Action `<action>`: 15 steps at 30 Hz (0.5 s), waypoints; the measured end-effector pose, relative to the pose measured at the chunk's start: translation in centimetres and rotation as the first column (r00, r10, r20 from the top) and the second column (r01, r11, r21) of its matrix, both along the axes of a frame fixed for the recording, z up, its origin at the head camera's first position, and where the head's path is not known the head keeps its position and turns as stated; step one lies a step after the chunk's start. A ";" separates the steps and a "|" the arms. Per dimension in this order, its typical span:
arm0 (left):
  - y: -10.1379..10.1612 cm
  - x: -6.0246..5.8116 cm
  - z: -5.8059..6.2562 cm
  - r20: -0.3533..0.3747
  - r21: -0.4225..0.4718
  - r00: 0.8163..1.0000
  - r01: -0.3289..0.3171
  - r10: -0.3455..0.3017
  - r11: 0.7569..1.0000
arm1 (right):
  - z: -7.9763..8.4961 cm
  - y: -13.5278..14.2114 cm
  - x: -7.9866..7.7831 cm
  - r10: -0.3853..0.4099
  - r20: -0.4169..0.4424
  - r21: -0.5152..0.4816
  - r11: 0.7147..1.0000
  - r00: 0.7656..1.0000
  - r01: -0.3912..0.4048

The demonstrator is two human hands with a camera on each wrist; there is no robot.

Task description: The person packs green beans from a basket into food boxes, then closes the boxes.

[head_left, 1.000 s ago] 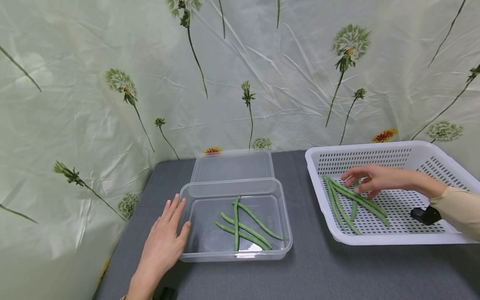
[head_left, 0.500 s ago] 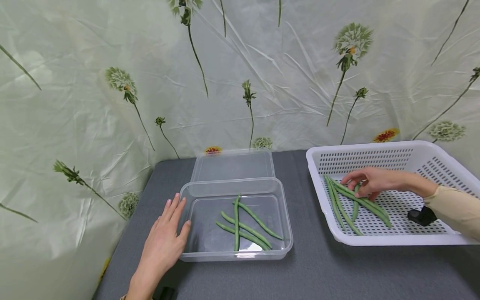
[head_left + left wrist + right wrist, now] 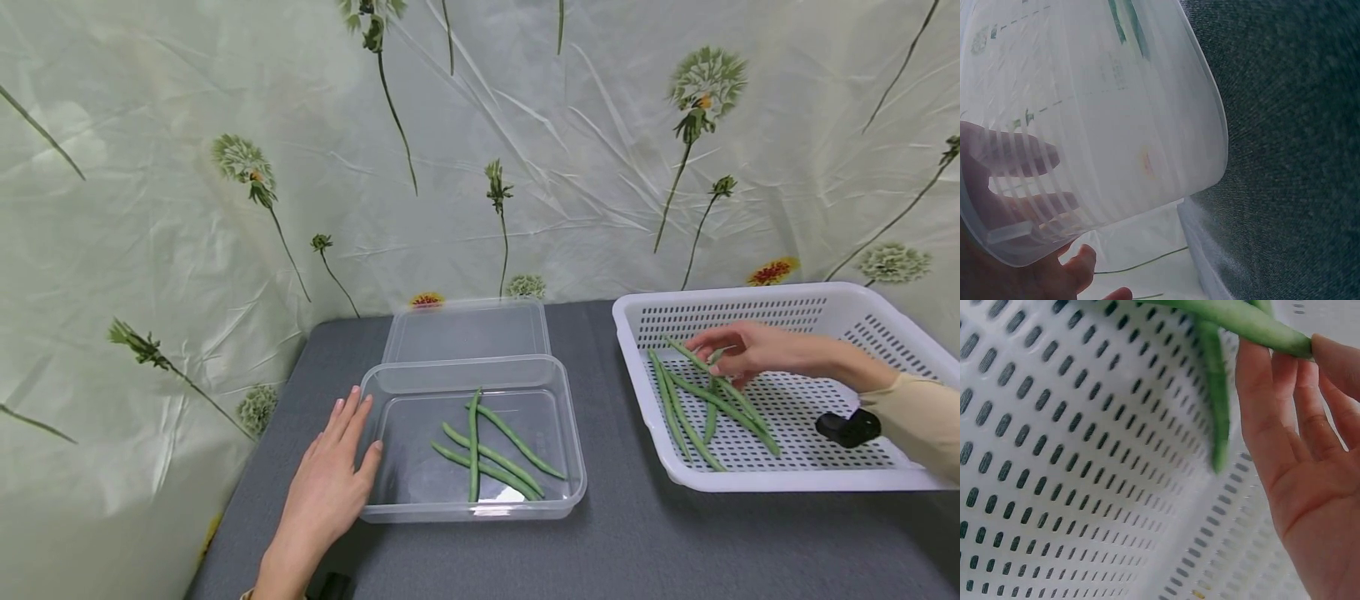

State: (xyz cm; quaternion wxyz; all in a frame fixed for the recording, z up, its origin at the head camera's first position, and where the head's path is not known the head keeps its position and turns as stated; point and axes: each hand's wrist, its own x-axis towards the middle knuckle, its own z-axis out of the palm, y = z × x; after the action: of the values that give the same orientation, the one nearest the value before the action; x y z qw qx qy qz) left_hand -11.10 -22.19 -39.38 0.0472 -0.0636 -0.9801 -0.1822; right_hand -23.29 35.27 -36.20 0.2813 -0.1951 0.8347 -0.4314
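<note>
In the head view my left hand (image 3: 326, 479) rests along the left rim of a clear plastic container (image 3: 573, 467), its fingers straight. Several green beans (image 3: 474, 450) lie inside, one crossing over others. My right hand (image 3: 768, 350) is over the left half of a white slotted basket (image 3: 795, 481). Thumb and fingers pinch one green bean (image 3: 1254, 324) near its end, as the right wrist view shows. That bean is partly raised and slants above the other green beans (image 3: 675, 417) on the basket floor. Through the container's translucent wall, fingers (image 3: 1022, 156) appear in the left wrist view.
A flat translucent lid (image 3: 468, 329) lies behind the container, against a flower-printed backdrop (image 3: 450, 233). Grey cloth (image 3: 615, 550) covers the table, including the gap between container and basket. A black wrist camera (image 3: 847, 427) is at the right sleeve.
My right hand has reached down to the beans, pinched one and lifted its far end slightly off the pile. The left hand stays in place at the container.
</note>
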 end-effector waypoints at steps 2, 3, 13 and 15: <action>0.0 0.0 0.0 0.003 0.000 1.000 -0.002 0.002 1.000 | 0.5 0.0 0.2 -0.024 -0.013 -0.003 1.000 1.000 0.024; 0.0 0.0 0.0 0.008 -0.001 1.000 -0.003 0.003 1.000 | 0.7 0.0 0.2 -0.033 -0.024 0.000 0.999 0.999 0.033; 0.0 0.1 0.0 0.002 0.005 1.000 0.001 -0.001 1.000 | 3.1 -0.6 1.6 0.005 -0.047 -0.115 0.993 0.999 -0.010; 0.0 0.1 0.0 0.002 0.005 1.000 0.002 -0.002 1.000 | 3.6 -0.8 1.9 0.006 -0.037 -0.142 0.990 0.999 -0.012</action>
State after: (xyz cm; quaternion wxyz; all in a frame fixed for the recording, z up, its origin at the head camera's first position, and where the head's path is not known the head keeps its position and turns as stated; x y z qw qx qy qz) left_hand -11.02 -22.18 -39.38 0.0460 -0.0642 -0.9796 -0.1847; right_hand -21.36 34.49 -32.57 0.2531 -0.2264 0.8060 -0.4849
